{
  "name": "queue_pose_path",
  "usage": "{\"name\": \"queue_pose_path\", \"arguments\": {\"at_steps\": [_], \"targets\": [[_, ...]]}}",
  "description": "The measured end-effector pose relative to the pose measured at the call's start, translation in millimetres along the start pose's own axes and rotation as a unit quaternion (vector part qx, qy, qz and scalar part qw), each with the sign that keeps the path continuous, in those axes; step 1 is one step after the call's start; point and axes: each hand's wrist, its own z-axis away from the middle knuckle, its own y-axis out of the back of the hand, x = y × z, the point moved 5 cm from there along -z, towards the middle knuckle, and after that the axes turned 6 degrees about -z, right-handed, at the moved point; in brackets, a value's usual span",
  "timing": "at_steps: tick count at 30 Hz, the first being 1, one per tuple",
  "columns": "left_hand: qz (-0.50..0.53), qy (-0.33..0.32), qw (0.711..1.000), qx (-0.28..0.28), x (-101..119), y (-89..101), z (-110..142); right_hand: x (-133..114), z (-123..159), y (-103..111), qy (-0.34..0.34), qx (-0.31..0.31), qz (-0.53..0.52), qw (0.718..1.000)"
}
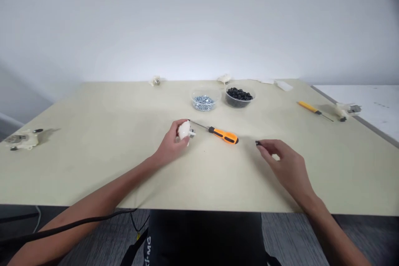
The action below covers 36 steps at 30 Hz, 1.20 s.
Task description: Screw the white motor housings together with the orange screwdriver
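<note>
My left hand (172,143) is closed round a small white plug part (184,131) with metal prongs, resting on the beige table (93,162). Just right of it lies an orange-handled screwdriver (222,134), its shaft tip close to the white part. My right hand (285,164) hovers low over the table further right, with thumb and forefinger pinched on a tiny black piece (258,143). Behind the screwdriver stand two clear bowls: one with silver screws (204,102) and one with small black parts (239,95).
A white plug assembly (22,140) lies at the far left edge. A second, yellow screwdriver (313,110) and another white plug (346,111) lie at the right. Small white parts (224,78) sit along the back edge. A white table (368,104) adjoins on the right.
</note>
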Motion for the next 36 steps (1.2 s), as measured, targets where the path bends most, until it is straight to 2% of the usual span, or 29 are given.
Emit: {"name": "queue_pose_path", "arguments": {"at_steps": [4, 7, 9, 11, 13, 17, 21, 24, 30, 36], "targets": [[0.197, 0.050, 0.978, -0.038, 6.9, -18.2, -14.7, -56.4, -38.7, -16.7, -0.022, -0.030, -0.170, 0.985], [0.244, 0.030, 0.968, -0.044, 13.5, -27.7, -25.4, -93.4, -67.3, -46.8, -0.018, -0.043, -0.306, 0.951], [0.251, 0.029, 0.967, -0.033, 12.2, -29.4, -26.8, -102.6, -76.6, -70.1, -0.035, -0.054, -0.380, 0.923], [0.227, 0.037, 0.972, -0.051, 8.8, -31.5, -23.3, -102.5, -75.5, -88.8, -0.050, -0.072, -0.423, 0.902], [0.214, 0.049, 0.971, -0.091, 5.4, -33.8, -17.8, -100.0, -66.2, -99.0, -0.048, -0.102, -0.424, 0.899], [0.246, 0.068, 0.955, -0.148, 0.8, -35.0, -12.5, -102.3, -44.3, -99.9, -0.009, -0.161, -0.397, 0.904], [0.278, 0.067, 0.940, -0.185, -1.6, -35.6, -14.4, -105.7, -39.8, -97.6, -0.003, -0.176, -0.390, 0.904], [0.281, 0.070, 0.937, -0.195, -3.4, -36.0, -14.6, -103.5, -42.0, -100.9, -0.019, -0.187, -0.405, 0.895], [0.258, 0.074, 0.944, -0.193, -3.0, -36.4, -14.2, -100.0, -40.8, -107.2, -0.026, -0.206, -0.352, 0.913], [0.249, 0.081, 0.943, -0.204, -0.5, -37.0, -12.4, -100.4, -40.5, -109.8, -0.032, -0.213, -0.347, 0.913]]}}
